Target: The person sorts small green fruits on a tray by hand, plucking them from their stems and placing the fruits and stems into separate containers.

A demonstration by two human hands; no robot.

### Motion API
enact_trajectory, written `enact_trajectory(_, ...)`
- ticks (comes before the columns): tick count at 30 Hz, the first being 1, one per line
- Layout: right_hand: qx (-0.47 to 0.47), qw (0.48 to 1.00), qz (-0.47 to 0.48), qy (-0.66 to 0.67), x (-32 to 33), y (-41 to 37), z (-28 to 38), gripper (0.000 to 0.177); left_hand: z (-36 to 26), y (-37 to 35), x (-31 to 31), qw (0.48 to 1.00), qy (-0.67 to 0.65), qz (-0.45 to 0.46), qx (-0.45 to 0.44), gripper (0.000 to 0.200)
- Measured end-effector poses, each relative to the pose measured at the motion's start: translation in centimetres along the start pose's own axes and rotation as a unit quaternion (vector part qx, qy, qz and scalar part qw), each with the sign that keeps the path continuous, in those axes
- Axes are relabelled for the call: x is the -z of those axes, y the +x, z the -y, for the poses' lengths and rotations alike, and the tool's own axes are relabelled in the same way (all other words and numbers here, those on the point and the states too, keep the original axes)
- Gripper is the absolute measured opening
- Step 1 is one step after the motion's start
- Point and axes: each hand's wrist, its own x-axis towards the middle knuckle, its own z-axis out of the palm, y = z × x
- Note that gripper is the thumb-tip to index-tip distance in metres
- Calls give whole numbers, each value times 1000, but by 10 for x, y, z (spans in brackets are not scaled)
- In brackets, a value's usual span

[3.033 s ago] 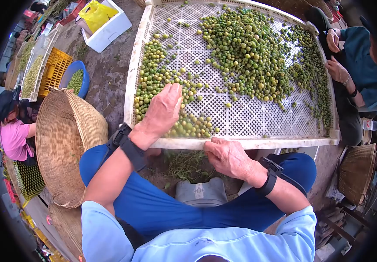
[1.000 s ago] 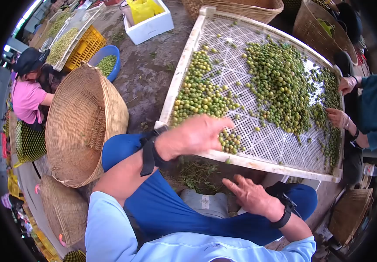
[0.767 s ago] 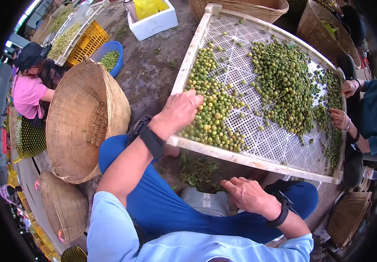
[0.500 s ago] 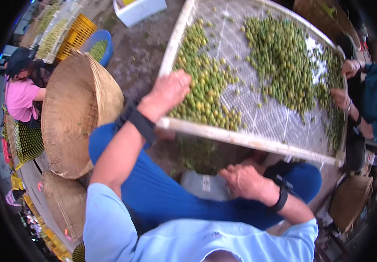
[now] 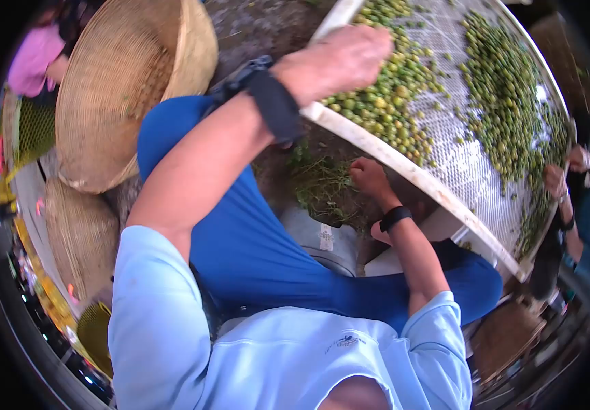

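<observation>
A white-framed mesh tray [image 5: 438, 190] slopes across the upper right, bearing small round green fruits [image 5: 500, 96] and yellower ones [image 5: 390, 113] in separate heaps. At its near left corner, my left hand [image 5: 343, 60] reaches over the frame with fingers curled down beside the yellower fruits; its fingertips are partly hidden and blurred. Below the tray, my right hand [image 5: 371, 179] is closed beside a heap of green stems [image 5: 322, 181]. Whatever it may hold is hidden. Between my knees is a grey container [image 5: 312, 239] with a pale label.
A large woven basket [image 5: 114, 89] tilts at the left, with another woven piece [image 5: 80, 236] below it. A person in pink [image 5: 35, 61] is at the upper left. Another person's hands [image 5: 561, 179] are at the tray's right edge. A brown basket [image 5: 507, 338] stands lower right.
The view has shifted, and the tray sits farther up and right in it. My right hand has moved forward from beside the grey container to the stems. My left hand remains near the tray's corner.
</observation>
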Motion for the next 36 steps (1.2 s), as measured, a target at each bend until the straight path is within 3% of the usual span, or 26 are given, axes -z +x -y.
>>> enact_trajectory(1,-41,999,-17,18,-4,12,-8,15,-12,5,8,992,-38,77,91,14)
enact_trajectory(2,-33,999,-2,5,-7,19,-9,15,-11,1,4,996,-46,42,55,11)
enact_trajectory(3,-42,995,-22,93,-9,26,-12,14,-10,-4,-1,998,-55,8,19,9)
enact_trajectory(4,-52,982,-41,179,-10,34,-16,13,-9,-8,-7,996,-58,-70,-20,7)
enact_trajectory(5,-47,985,-26,167,-16,51,-32,13,-10,-12,-13,986,-57,-148,-61,6)
enact_trajectory(7,184,962,-203,-4,-46,100,-86,12,-19,-7,7,991,-110,-68,43,6)
enact_trajectory(8,160,956,-186,162,-60,124,-110,14,-21,-4,14,991,-94,-64,72,5)
enact_trajectory(9,121,964,-166,169,-58,126,-100,14,-22,-4,21,992,-68,-80,72,5)
enact_trajectory(11,73,977,-136,150,-54,128,-74,15,-22,-8,32,978,-111,-167,55,8)
enact_trajectory(12,62,981,-123,134,-54,132,-59,15,-21,-9,39,978,-112,-169,54,8)
enact_trajectory(14,48,987,-113,102,-57,146,-37,16,-16,-10,53,961,-166,-178,134,7)
enact_trajectory(18,34,993,-89,66,-63,153,-23,17,1,-16,73,954,-138,-224,145,5)
enact_trajectory(20,28,995,-78,52,-61,145,-29,17,1,-19,83,922,-261,-170,230,5)
enact_trajectory(21,25,996,-72,49,-59,139,-30,18,0,-20,85,925,-258,-170,219,5)
enact_trajectory(23,19,997,-58,40,-55,126,-36,18,-2,-21,85,866,-375,-172,282,6)
enact_trajectory(25,17,998,-46,29,-50,117,-39,19,-4,-20,90,870,-373,-137,292,6)
enact_trajectory(27,19,999,-31,17,-46,110,-39,19,-9,-21,93,838,-430,-97,320,8)
enact_trajectory(29,26,1000,-10,3,-42,97,-35,20,-17,-22,95,841,-459,-32,284,8)
enact_trajectory(31,46,999,17,-13,-44,81,-33,21,-22,-23,91,922,-360,17,143,4)
enact_trajectory(33,78,995,51,-25,-44,57,-24,21,-36,-24,87,893,-394,164,141,4)
enact_trajectory(34,101,992,68,-30,-43,43,-16,22,-39,-29,72,909,-367,192,47,6)
enact_trajectory(36,155,982,102,-36,-38,13,3,22,-56,-32,58,847,-412,332,42,10)
